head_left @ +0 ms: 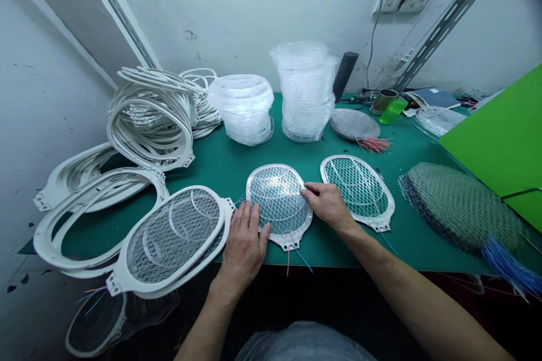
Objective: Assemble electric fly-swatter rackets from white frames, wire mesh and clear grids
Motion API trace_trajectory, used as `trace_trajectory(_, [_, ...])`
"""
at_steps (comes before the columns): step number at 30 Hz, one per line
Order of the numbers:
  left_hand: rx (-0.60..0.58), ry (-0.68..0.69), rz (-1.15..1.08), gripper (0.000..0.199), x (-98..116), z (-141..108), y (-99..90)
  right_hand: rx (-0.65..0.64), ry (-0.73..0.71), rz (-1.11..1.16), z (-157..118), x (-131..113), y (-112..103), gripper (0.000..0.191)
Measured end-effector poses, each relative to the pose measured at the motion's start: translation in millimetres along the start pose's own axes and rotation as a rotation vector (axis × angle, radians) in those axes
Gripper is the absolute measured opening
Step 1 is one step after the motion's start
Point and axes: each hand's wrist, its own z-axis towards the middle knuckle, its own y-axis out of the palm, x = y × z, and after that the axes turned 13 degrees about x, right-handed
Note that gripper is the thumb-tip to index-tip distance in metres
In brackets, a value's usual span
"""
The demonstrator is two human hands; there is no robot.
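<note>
A white oval frame with metal mesh [277, 197] lies on the green table in front of me, a red and a blue wire coming from its lower end. My left hand [244, 245] rests at its left edge, fingers stretched forward and thumb apart. On its right edge, my right hand [324, 200] pinches the rim between thumb and fingers. To the right lies another white frame with mesh and clear strips [358, 189], a blue wire at its lower end. Finished-looking mesh frames [173, 237] are stacked just left of my left hand.
White frames [150, 118] pile up at the left. Clear plastic rings [305, 90] stand in two tall stacks at the back. Round mesh pieces [354, 124] with red wires and a mesh stack [461, 203] with blue wires lie right, beside a bright green panel [503, 141].
</note>
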Motion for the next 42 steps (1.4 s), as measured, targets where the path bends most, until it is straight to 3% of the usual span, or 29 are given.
trace_trajectory(8, [-0.003,-0.003,-0.018,0.057,-2,-1,1.4,0.114,0.02,0.122,-11,0,4,0.039])
trace_trajectory(15, [-0.001,-0.013,-0.03,0.055,-1,-1,1.1,0.102,0.039,0.151,-8,5,7,0.036])
trace_trajectory(22, [0.009,-0.012,-0.035,0.054,-2,-2,2.3,0.089,-0.053,-0.009,-11,-1,4,0.031])
trace_trajectory(42, [0.007,-0.007,-0.064,0.053,-4,3,6.3,-0.03,-0.048,-0.213,-2,0,-6,0.027])
